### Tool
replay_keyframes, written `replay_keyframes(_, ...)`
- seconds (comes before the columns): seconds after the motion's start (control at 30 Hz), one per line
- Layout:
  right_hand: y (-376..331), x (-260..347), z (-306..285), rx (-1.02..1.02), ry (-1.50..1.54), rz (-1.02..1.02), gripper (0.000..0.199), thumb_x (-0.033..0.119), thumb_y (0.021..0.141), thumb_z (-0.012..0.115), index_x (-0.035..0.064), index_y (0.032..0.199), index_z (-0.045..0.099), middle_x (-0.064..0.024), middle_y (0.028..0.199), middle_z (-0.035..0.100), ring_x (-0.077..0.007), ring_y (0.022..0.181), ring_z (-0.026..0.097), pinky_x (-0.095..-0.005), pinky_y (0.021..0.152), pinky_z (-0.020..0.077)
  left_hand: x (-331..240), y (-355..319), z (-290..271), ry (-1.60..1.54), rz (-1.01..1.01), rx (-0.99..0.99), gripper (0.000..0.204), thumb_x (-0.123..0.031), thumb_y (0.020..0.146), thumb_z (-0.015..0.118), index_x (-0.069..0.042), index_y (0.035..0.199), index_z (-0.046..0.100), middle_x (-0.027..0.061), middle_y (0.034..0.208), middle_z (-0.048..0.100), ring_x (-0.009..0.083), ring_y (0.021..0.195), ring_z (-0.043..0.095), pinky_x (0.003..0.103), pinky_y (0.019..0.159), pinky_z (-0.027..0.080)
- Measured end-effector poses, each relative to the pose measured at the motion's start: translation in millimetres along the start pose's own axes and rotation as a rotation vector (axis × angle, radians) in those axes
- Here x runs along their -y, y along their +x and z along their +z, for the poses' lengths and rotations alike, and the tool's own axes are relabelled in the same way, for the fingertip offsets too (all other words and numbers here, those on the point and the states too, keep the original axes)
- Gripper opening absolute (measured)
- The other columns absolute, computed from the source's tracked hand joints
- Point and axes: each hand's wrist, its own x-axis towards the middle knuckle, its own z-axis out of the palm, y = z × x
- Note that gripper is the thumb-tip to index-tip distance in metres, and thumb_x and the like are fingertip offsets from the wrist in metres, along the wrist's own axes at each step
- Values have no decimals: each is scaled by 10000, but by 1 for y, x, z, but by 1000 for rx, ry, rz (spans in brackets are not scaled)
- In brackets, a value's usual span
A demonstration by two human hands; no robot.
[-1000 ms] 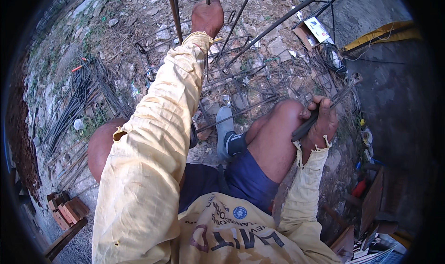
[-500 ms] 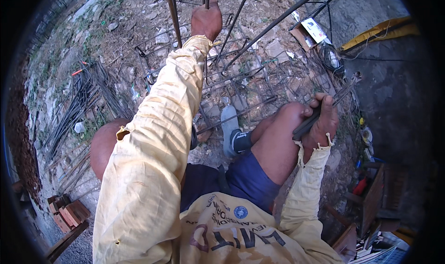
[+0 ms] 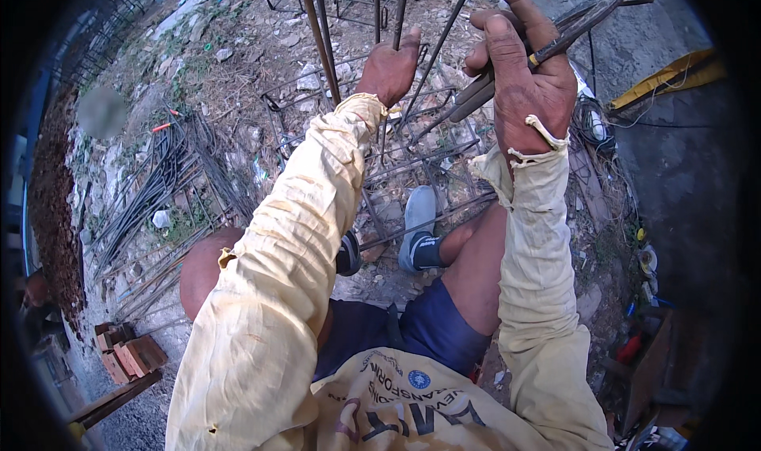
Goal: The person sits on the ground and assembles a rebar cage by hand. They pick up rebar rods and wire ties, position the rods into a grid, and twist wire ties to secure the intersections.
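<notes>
Left hand (image 3: 388, 74) is up among the upright bars, curled round a steel rod (image 3: 401, 15); rod runs into the grip from above and shows again below the wrist. Most of its fingers are hidden behind the hand, so exact spread can't be told. Right hand (image 3: 533, 94) is raised to the right of it, well apart, with pliers (image 3: 594, 11) lying tilted across the fingers. Grip looks loose: index finger stretched up, thumb up, others bent round the tool. Pliers' head points upper right, handle ends lower left, near the slanting bars. A brown rod (image 3: 317, 35) leans left of the left hand. Both sleeves (image 3: 273, 245) are pale yellow, cuffs frayed. Below: blue shorts (image 3: 444, 320), a grey shoe (image 3: 420, 209) on rubble ground. Dark cable-like bundle (image 3: 162, 177) at left, bricks (image 3: 143, 356) lower left beside a plank (image 3: 119, 398), yellow cloth strip (image 3: 666, 78) at right.
</notes>
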Motion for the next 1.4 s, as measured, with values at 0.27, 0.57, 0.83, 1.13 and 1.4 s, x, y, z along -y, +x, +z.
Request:
replay_keyframes(0.27, 59, -27, 45, 14, -103, -92, 352, 243, 956, 557, 5, 1211, 603, -22, 796, 613, -83, 657, 553, -229, 577, 445, 22, 25, 6, 692, 877, 147, 253, -201, 920, 485, 7, 983, 614, 157, 827, 668, 349, 803, 632, 427, 747, 501)
replay_keyframes(0.57, 81, -69, 37, 205, 187, 122, 316, 262, 1000, 505, 19, 1188, 577, -56, 920, 602, -41, 563, 407, -216, 531, 405, 14, -19, -58, 630, 191, 538, 602, -540, 881, 526, -22, 1178, 608, 247, 1178, 606, 384, 1127, 570, 445, 949, 442)
replay_keyframes(0.83, 74, -66, 37, 252, 111, 157, 363, 289, 993, 506, 5, 1219, 511, -59, 943, 576, -73, 583, 448, -233, 555, 436, 169, -128, -284, -196, -421, 188, 643, -592, 871, 566, 4, 1107, 607, 98, 969, 659, 201, 907, 644, 317, 766, 494)
replay_keyframes(1.13, 66, -60, 42, 78, 124, 267, 388, 379, 936, 583, 55, 1138, 513, -82, 803, 566, -116, 498, 424, -260, 448, 423, 504, -239, -152, 298, -798, -358, 483, -371, 855, 633, -35, 1199, 591, 238, 1150, 608, 371, 1091, 575, 424, 947, 446)
replay_keyframes(1.4, 75, -63, 26, 146, 119, 242, 366, 331, 966, 540, 26, 1167, 515, -75, 866, 570, -93, 527, 425, -246, 489, 428, 477, -170, -113, 546, -1071, -352, 376, -361, 864, 605, -239, 1219, 582, 153, 1279, 468, 366, 1222, 443, 499, 944, 440)
